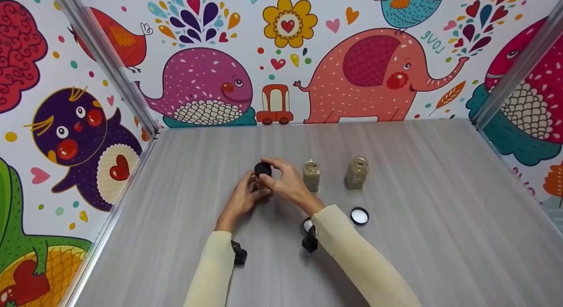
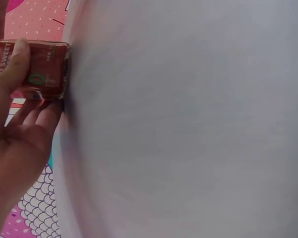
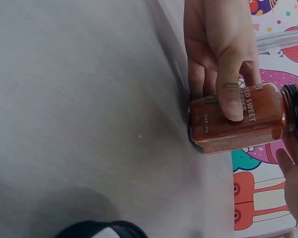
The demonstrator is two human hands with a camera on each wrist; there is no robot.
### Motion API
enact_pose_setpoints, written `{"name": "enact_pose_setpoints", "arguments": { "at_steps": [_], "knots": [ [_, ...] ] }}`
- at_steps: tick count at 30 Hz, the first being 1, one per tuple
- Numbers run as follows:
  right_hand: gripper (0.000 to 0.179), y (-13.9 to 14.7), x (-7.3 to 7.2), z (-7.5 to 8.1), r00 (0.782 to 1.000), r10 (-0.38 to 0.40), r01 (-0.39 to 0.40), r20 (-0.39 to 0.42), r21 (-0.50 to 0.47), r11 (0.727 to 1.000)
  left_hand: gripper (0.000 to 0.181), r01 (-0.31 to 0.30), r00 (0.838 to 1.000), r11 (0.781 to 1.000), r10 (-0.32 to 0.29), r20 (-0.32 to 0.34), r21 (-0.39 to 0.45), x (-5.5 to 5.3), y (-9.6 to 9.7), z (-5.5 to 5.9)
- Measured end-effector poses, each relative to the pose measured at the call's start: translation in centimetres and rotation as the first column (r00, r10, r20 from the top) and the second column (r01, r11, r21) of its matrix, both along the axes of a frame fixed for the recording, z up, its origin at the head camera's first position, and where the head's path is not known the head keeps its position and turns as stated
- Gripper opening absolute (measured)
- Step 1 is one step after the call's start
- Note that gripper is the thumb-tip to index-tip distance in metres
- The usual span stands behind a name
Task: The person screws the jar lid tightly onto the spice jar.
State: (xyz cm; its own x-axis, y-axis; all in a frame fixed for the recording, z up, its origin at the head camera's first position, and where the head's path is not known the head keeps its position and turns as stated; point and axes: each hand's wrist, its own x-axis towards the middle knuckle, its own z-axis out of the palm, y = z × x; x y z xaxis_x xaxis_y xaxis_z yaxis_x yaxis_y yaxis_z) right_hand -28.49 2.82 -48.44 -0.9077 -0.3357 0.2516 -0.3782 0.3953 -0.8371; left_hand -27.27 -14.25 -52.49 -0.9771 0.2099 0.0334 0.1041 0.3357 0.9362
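A square glass spice jar (image 3: 263,119) of red-orange powder, with "SWEET" printed on it, stands upright with its base at the tabletop. My left hand (image 1: 244,199) grips its body, thumb across the front and fingers behind. On its neck sits a black lid (image 1: 263,168), which my right hand (image 1: 286,181) pinches at the rim between thumb and fingers. Just right of that hand stands a lidless jar (image 1: 311,180) of greenish-brown powder. Another lidless jar (image 1: 357,174), similarly filled, is farther right.
Near my right forearm lie two black lids with white insides: one lid (image 1: 360,216) is in full view, and the other lid (image 1: 307,225) is partly covered by the sleeve. Cartoon-printed walls (image 1: 281,56) enclose the grey table (image 1: 167,236) at the back and sides.
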Motion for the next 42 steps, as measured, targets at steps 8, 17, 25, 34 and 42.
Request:
{"name": "enact_pose_setpoints", "arguments": {
  "at_steps": [8,17,25,34,42],
  "knots": [
    [0.048,0.1,-0.1,-0.3,1.000,-0.002,0.001,-0.018,-0.033,0.999,0.054,-0.012,1.000,1.000,0.012,0.007,-0.003,0.0,0.0,-0.1],
    [0.050,0.1,-0.1,-0.5,0.999,-0.020,0.018,-0.040,-0.032,0.999,0.055,-0.024,1.000,1.000,0.024,0.011,0.014,0.6,0.4,0.9],
    [0.047,0.1,0.1,-0.1,1.000,-0.016,0.016,-0.001,-0.014,1.000,0.053,-0.013,1.000,0.999,0.013,0.008,0.046,-0.1,0.0,-0.3],
    [0.047,0.1,0.1,-0.1,1.000,-0.010,0.010,-0.019,-0.010,1.000,0.055,-0.018,1.000,1.000,0.018,0.006,0.018,0.0,0.1,-0.2],
    [0.046,0.2,-0.1,-0.4,0.996,-0.020,0.018,-0.085,-0.018,1.000,0.052,-0.022,1.000,1.000,0.022,0.001,0.003,0.0,0.1,-0.2]
  ]
}}
